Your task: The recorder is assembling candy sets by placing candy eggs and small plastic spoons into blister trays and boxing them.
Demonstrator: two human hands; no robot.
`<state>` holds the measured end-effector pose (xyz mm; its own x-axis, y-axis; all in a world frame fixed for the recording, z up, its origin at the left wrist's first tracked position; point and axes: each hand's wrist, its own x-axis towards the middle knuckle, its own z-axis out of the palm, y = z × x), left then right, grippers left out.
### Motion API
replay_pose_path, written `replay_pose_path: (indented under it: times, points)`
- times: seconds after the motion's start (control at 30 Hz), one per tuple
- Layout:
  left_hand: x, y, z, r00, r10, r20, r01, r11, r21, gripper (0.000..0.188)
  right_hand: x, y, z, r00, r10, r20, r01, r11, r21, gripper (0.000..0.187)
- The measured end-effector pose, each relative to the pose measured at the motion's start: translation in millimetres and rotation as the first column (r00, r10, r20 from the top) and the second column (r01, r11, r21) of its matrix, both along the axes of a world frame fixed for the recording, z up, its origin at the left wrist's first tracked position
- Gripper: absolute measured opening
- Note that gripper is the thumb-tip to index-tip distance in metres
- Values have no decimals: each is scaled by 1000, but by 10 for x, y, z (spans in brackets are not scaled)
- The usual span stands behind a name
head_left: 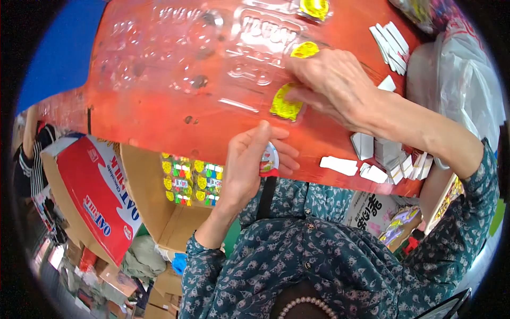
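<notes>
My left hand [249, 162] is closed near the table's front edge, holding a small round printed disc [270, 158] with a red lower edge between thumb and fingers. Over the clear moulded plastic blister sheet [239, 80], my right hand [340, 87] reaches in from the right, fingers apart and partly blurred. Its thumb lies over one shiny yellow piece [285, 108], and its forefinger is beside another yellow piece [305, 50] farther up. A third yellow piece [314, 8] sits near the top edge of the view. Whether the right fingertips grip anything is hidden.
Stacks of white cards [390, 45] and more white pieces [339, 165] lie on the red table [212, 127]. A whitish plastic bag [462, 80] stands at the right. Below the table, an open carton [159, 212] holds packed colourful items [191, 179]. Another person [40, 154] is at far left.
</notes>
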<state>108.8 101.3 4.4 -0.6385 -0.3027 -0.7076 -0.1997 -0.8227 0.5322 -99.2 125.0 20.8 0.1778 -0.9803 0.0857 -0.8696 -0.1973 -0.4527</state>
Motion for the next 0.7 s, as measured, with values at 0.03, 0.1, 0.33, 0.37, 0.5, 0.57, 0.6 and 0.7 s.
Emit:
replay_pose_path:
  times: [0.03,0.1,0.33,0.37,0.5,0.57,0.6,0.7]
  points:
    - [37,-21,41,1000,17,12,-17,1000,-8,44,-3,-6,57,999,27,30,-28,999,30,25]
    - [89,-56,112,987,107,-118,-102,994,50,55,59,-40,211,990,-5,142,-24,978,205,24]
    - [121,-138,391,932,323,-164,-327,945,6,33,611,64,461,899,403,170,-376,910,-172,17]
    - [115,-129,469,920,353,-170,-355,935,15,35,651,68,459,896,327,301,-314,945,-95,19]
    - [38,-96,330,859,405,-314,-434,900,-28,58,639,-43,487,911,55,409,-140,974,180,28]
    - [13,-149,366,838,411,-359,-453,891,-37,63,646,-94,509,892,-104,439,-73,927,368,32]
    - [-16,-184,428,845,387,-369,-461,877,-136,65,647,-135,535,895,-100,434,-76,927,368,32]
    - [-14,-236,526,842,404,-358,-496,840,-220,66,667,-291,583,821,-32,570,-185,930,317,26]
